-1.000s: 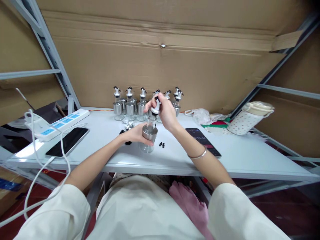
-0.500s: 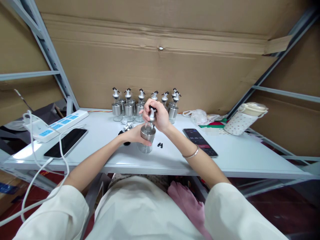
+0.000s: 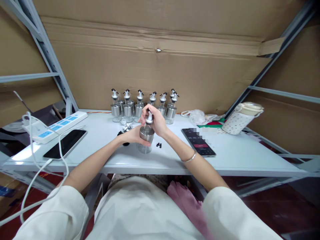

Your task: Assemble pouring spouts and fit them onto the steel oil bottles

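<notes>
A glass oil bottle [image 3: 147, 133] with a steel sleeve stands upright near the table's front edge. My left hand [image 3: 136, 136] is wrapped round its body from the left. At the bottle's mouth, my right hand [image 3: 157, 120] is closed round a silver pour spout [image 3: 149, 117] with a black top; its fingers partly cover the spout. Several small black pieces [image 3: 159, 145] lie just right of the bottle. Behind my left hand are loose silver spout parts [image 3: 127, 127] and black caps [image 3: 125, 144], partly hidden by my wrist.
Several bottles with spouts [image 3: 128, 108] stand in rows by the cardboard backing. On the left are a power strip [image 3: 62, 125], white cables and a phone [image 3: 66, 143]. To the right are another phone [image 3: 198, 142], a plastic bag [image 3: 197, 116] and a dotted flask [image 3: 237, 121].
My right hand and the spout have come down slightly towards the bottle's neck. My left hand keeps its hold on the bottle. The whole view has shifted a little.
</notes>
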`<state>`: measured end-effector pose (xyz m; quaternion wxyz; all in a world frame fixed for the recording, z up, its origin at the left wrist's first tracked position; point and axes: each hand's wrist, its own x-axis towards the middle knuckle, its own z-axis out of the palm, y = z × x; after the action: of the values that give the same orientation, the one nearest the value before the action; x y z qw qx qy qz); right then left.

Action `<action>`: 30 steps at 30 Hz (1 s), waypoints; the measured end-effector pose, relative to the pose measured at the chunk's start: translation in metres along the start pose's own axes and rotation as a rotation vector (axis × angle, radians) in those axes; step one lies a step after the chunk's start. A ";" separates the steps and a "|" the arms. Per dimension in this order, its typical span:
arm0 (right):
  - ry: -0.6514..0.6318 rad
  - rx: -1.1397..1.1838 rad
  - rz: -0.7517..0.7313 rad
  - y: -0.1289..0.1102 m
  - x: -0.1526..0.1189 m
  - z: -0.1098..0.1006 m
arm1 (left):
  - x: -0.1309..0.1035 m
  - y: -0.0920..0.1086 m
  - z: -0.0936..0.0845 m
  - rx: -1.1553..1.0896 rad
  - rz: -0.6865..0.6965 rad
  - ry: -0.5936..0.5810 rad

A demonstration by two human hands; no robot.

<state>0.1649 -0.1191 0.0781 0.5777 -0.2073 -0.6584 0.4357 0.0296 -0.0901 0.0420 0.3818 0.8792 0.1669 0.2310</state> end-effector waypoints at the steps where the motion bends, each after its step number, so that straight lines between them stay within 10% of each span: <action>1: 0.005 -0.035 0.004 0.004 -0.005 -0.003 | 0.001 -0.001 0.001 -0.012 -0.016 0.003; 7: -0.004 -0.368 0.063 0.006 -0.030 -0.020 | 0.006 -0.012 0.003 -0.018 -0.059 0.184; 13: 0.428 -0.760 -0.002 -0.014 0.008 -0.069 | 0.000 -0.017 -0.021 0.291 -0.027 0.362; 18: 0.601 -0.838 -0.015 0.015 0.038 -0.116 | -0.004 -0.018 -0.032 0.547 -0.051 0.363; 30: 0.505 -0.856 0.109 0.058 0.046 -0.116 | -0.013 -0.038 -0.058 0.612 -0.140 0.483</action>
<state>0.2493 -0.0139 0.0527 0.5585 -0.5588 -0.6061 0.0922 -0.0164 -0.0370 0.0447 0.0667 0.8592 0.3727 0.3440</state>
